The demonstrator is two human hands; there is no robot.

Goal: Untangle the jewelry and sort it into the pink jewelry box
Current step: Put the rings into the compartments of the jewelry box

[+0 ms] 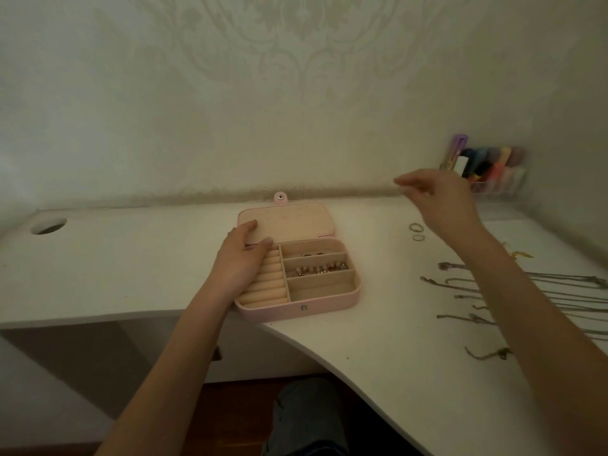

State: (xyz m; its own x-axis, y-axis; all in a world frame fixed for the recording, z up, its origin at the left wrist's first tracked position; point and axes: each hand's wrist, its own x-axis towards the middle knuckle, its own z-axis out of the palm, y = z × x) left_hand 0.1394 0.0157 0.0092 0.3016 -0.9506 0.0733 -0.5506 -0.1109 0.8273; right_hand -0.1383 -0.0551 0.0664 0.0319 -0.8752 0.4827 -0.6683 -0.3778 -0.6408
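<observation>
The pink jewelry box (296, 311) lies open on the white desk, lid flat behind it. My left hand (241, 258) rests on its left side, over the ring rolls and the hinge, fingers spread. A beaded bracelet (320, 268) lies in the middle right compartment, and small pieces (311, 254) sit in the one behind it. My right hand (441, 197) hovers above the desk to the right, fingertips pinched; blur hides whether anything is between them. Two rings (417, 232) lie below it. Several chains (493, 291) lie side by side at the far right.
A clear organizer (493, 172) with colourful items stands against the wall at back right. A round cable hole (49, 225) is cut in the desk at far left. The desk's front edge curves inward near my knee (306, 419). A short chain (487, 354) lies apart near the front.
</observation>
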